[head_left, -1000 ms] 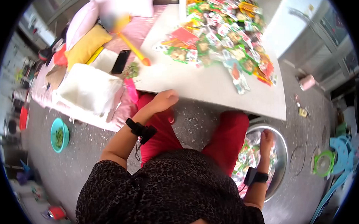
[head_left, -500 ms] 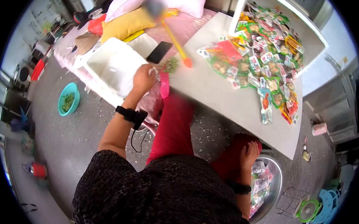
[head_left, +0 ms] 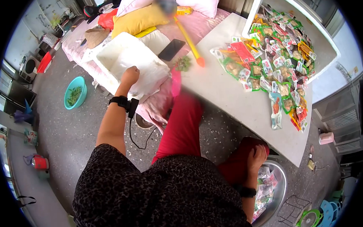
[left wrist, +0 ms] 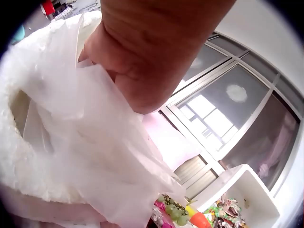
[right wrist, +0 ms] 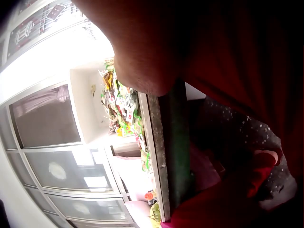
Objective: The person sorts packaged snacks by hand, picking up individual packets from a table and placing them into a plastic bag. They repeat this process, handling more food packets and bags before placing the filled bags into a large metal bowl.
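Observation:
My left hand (head_left: 130, 76) is over the near side of a white foam box (head_left: 104, 70) on the pink-covered bed, its fingers curled. A clear plastic bag (left wrist: 104, 137) lines the box and drapes over its rim; in the left wrist view it bunches up to my fingers, which grip it. The fingertips are hidden behind the hand. My right hand (head_left: 258, 158) rests on my right knee with relaxed fingers, beside a metal basin (head_left: 283, 186) of small packets.
A large foam box (head_left: 327, 56) spills snack packets (head_left: 282, 70) onto the table (head_left: 229, 100). A phone (head_left: 171, 49), grapes (head_left: 182, 64) and a yellow stick with an orange tip (head_left: 189, 41) lie near its left edge. A teal bowl of greens (head_left: 83, 97) stands on the floor.
My left hand has gone from near the table edge to the foam box's right rim, then left over its near side. My right hand has come out of the basin onto my knee.

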{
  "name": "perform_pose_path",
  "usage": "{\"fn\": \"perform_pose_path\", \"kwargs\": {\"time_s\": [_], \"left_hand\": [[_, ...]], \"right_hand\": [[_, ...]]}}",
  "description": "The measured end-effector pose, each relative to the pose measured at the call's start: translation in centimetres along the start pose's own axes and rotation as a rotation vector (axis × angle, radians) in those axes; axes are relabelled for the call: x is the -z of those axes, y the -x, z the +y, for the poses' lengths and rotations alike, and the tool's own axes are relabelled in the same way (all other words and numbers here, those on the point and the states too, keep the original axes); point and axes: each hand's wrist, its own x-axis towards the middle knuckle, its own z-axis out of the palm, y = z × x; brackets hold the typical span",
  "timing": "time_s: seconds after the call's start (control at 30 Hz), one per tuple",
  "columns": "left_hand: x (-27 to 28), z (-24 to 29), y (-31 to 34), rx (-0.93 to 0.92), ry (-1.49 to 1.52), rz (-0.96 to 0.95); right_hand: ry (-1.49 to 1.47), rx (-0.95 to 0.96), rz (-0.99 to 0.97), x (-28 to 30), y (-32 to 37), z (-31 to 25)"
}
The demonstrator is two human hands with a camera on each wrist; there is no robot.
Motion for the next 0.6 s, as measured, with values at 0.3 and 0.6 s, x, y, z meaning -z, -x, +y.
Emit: {"fn": "perform_pose_path", "kwargs": {"time_s": [0.3, 0.6], "left_hand": [[2.1, -0.1, 1.0, 0.011, 0.154, 0.037], [5.6, 3.4, 1.9, -0.088, 0.421, 0.093]], "right_hand": [[0.008, -0.003, -0.009, -0.1, -0.1, -0.2], [-0.056, 0.032, 0.019, -0.1, -0.1, 0.1]]}}
